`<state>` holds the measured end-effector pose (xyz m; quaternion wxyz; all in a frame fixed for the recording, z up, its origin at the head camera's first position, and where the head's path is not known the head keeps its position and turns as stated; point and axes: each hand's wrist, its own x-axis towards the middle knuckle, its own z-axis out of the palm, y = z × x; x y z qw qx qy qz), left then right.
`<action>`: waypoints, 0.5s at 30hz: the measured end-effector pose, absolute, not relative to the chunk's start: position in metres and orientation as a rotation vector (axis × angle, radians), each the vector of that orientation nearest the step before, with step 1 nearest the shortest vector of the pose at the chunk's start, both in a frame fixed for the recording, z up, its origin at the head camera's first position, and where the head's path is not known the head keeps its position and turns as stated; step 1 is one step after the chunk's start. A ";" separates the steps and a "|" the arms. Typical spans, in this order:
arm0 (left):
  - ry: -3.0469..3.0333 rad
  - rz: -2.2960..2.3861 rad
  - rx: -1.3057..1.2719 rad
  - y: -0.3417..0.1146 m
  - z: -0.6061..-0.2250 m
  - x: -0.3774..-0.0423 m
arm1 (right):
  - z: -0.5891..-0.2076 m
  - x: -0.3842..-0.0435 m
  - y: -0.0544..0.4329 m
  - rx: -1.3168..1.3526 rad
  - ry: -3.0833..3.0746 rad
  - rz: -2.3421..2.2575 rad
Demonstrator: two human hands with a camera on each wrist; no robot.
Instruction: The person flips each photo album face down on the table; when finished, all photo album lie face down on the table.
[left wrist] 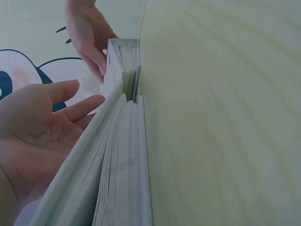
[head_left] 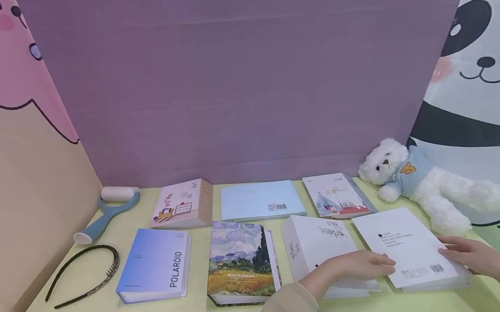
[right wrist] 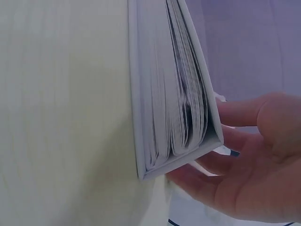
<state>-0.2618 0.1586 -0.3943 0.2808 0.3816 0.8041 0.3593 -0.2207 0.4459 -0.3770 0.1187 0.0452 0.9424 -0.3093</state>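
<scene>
In the head view a white photo album point(head_left: 406, 246) with small print and a barcode lies at the front right. My right hand point(head_left: 477, 256) holds its spine edge, with fingers on the cover and against the spine; the right wrist view shows this hand point(right wrist: 263, 160) beside the album's pages point(right wrist: 169, 94). Extended fingers of my left hand point(head_left: 357, 265) reach to the left edge of that album. Below this hand lies a second white album point(head_left: 300, 244), partly covered by it. Page edges point(left wrist: 117, 160) fan slightly in the left wrist view, near my left palm point(left wrist: 40, 127).
Left of the hands lie a landscape-cover photo album point(head_left: 238, 264) and a blue-purple album point(head_left: 156, 262). Behind are a pink album point(head_left: 182, 204), a light blue album point(head_left: 259, 201) and a tent-print album point(head_left: 336, 195). A white teddy bear point(head_left: 416, 174), lint roller point(head_left: 109, 211) and headband point(head_left: 81, 250) flank them.
</scene>
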 end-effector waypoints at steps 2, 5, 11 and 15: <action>2.165 0.954 1.021 0.158 -0.394 -0.261 | -0.377 -0.223 0.448 0.083 2.819 -0.853; 2.185 0.940 1.027 0.158 -0.394 -0.261 | -0.378 -0.226 0.447 -0.011 2.939 -0.803; 2.165 0.960 1.009 0.156 -0.393 -0.260 | -0.377 -0.232 0.437 -0.066 3.042 -0.699; 2.201 0.992 1.003 0.154 -0.392 -0.257 | -0.375 -0.235 0.431 -0.080 3.146 -0.555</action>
